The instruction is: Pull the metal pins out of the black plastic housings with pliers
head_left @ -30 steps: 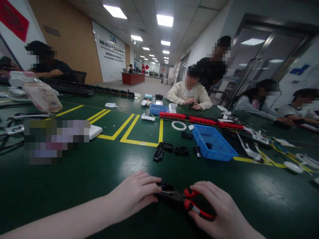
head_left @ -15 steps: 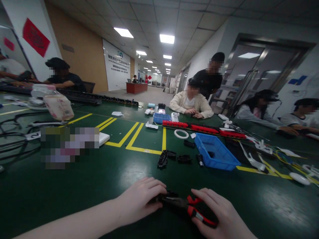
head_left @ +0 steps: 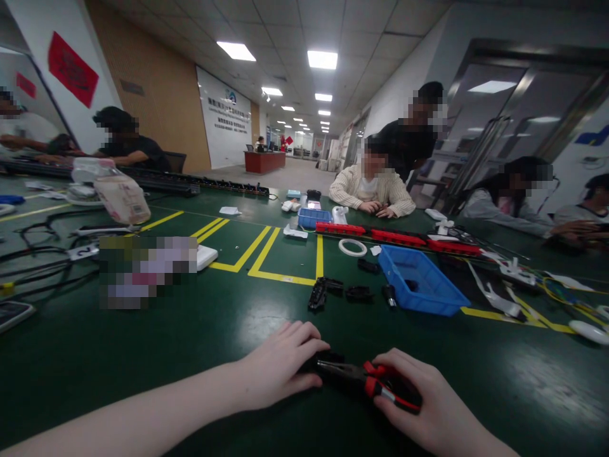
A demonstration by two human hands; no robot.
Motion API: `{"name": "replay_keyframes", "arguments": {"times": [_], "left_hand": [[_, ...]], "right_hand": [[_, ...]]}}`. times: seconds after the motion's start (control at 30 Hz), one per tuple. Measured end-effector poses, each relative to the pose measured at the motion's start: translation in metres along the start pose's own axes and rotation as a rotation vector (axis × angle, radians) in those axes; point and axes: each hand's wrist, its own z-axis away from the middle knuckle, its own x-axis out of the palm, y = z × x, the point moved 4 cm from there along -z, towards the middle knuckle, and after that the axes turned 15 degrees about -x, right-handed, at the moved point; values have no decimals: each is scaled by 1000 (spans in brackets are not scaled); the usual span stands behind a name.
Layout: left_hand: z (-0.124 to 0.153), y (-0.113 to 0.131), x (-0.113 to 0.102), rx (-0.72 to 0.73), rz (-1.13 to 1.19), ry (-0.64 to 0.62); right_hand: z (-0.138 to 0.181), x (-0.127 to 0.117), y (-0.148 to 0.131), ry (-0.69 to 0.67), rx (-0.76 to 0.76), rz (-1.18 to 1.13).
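Observation:
My right hand [head_left: 421, 397] is wrapped round the red-and-black handles of needle-nose pliers [head_left: 351, 376]. The jaws point left and reach the fingertips of my left hand [head_left: 280, 368]. Thumb and fingers of that hand are closed on a small black part [head_left: 335, 358], mostly covered by the fingers and jaws. Whether the jaws grip the part or only touch it, I cannot tell. Beyond my hands lie several loose black plastic pieces [head_left: 360, 293] and a short black cylinder [head_left: 389, 296].
A blue tray [head_left: 442, 303] with a small black piece inside stands right of the loose pieces. Behind it runs a red strip [head_left: 397, 237], with a white ring [head_left: 353, 247] in front. Cables [head_left: 42, 260] and a jar [head_left: 122, 197] are at left. Several people sit around the table.
The camera view has shifted slightly, so the table things appear further right. My hands and the pliers sit a little higher in view, and the plier handles look somewhat closer together.

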Motion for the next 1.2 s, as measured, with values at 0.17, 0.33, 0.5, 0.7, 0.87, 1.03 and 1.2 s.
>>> {"name": "replay_keyframes", "arguments": {"times": [0.17, 0.33, 0.5, 0.7, 0.87, 1.03, 1.2], "left_hand": [[0, 2, -4, -26, 7, -7], [2, 3, -7, -17, 72, -50], [-1, 2, -4, 18, 10, -20], [-4, 2, -1, 18, -56, 13], [-2, 1, -1, 62, -42, 20], [-2, 1, -1, 59, -53, 18], [-2, 1, -2, 28, -44, -1]], "right_hand": [[1, -1, 1, 32, -55, 42], [9, 0, 3, 179, -238, 199], [15, 1, -1, 252, -353, 292], [13, 0, -7, 257, -388, 302], [10, 2, -3, 258, -363, 251], [7, 5, -2, 247, -271, 140], [4, 2, -6, 193, -210, 46]]}}
